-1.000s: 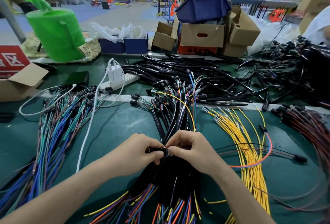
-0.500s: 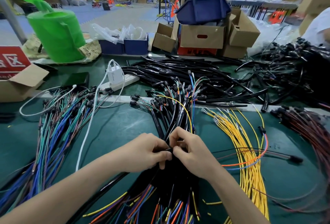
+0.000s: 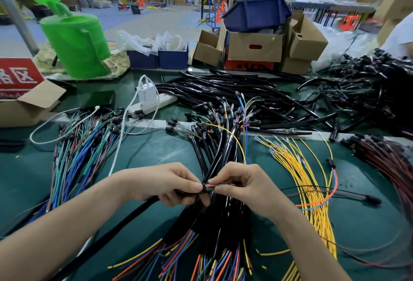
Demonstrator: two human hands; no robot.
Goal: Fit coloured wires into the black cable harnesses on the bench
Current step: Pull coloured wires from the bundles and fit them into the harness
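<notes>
Head view: your left hand (image 3: 161, 185) grips black harness (image 3: 134, 215) end; your right hand (image 3: 248, 189) pinches coloured wires (image 3: 211, 185) at its mouth, between your thumbs. Fitted pile (image 3: 225, 144) beneath both hands; yellow wires (image 3: 299, 168) right of right hand unfitted. Likely much left.

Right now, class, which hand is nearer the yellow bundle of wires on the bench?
Right. The right hand pinches coloured wires just left of the yellow bundle; the left hand, gripping the harness, is farther left, beyond it.
</notes>
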